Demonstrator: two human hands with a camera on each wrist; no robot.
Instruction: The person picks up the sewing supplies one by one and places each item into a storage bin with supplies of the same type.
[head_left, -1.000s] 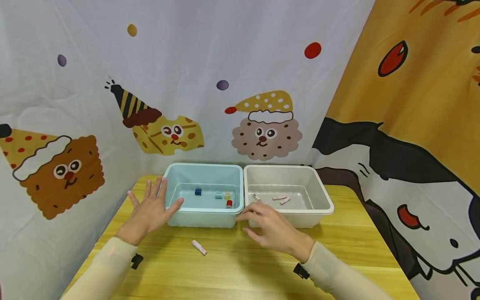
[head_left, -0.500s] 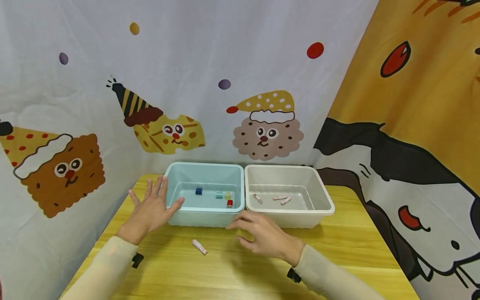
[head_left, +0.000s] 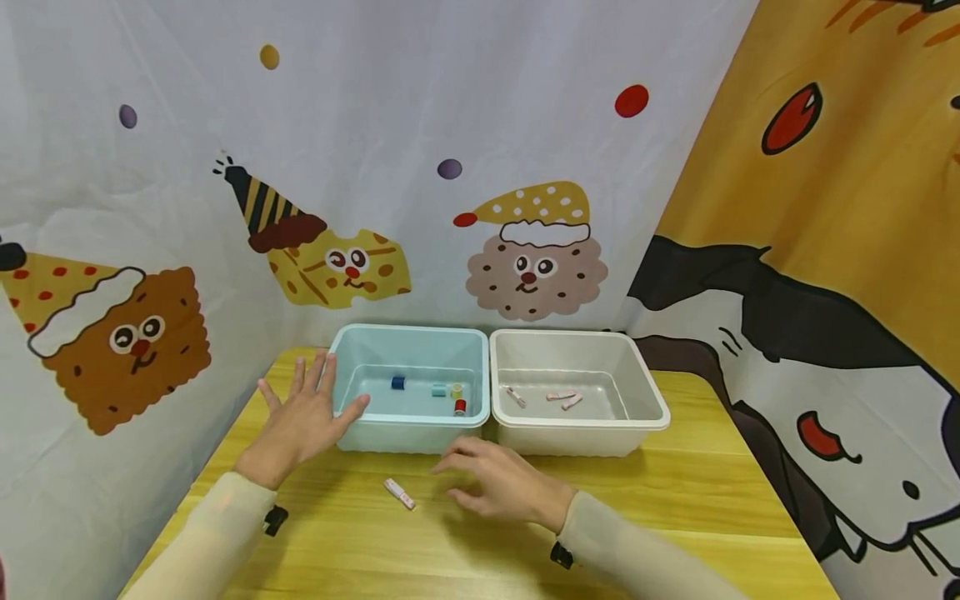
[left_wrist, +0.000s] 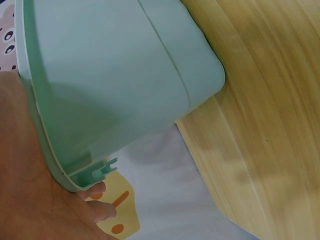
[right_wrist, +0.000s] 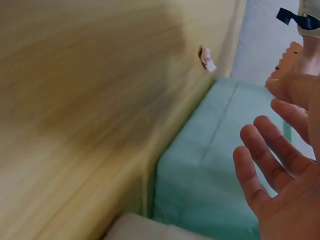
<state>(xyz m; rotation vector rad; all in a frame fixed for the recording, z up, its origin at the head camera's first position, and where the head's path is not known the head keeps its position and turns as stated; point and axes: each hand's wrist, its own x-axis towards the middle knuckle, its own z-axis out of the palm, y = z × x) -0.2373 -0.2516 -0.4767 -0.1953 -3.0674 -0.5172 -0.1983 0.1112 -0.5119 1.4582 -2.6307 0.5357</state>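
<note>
My left hand (head_left: 300,425) lies with spread fingers over the left front corner of the light blue bin (head_left: 411,422), touching its rim. In the left wrist view, the palm is against that rim (left_wrist: 40,120). My right hand (head_left: 502,483) hovers above the table in front of the bins, fingers loosely bent and holding nothing. To its left, a small white stick with pink print (head_left: 399,493) lies on the wood. Inside the blue bin are small thread spools: dark blue (head_left: 398,383), teal (head_left: 438,390), yellow (head_left: 456,390) and red (head_left: 460,407).
The white bin (head_left: 581,423) stands right beside the blue one and contains 3 similar small sticks (head_left: 572,402). Both bins sit near the back of the wooden table (head_left: 675,517), against a printed curtain (head_left: 360,125).
My right hand has moved left and toward me, away from the white bin's front edge and closer to the stick on the table. My left hand has stayed in place.
</note>
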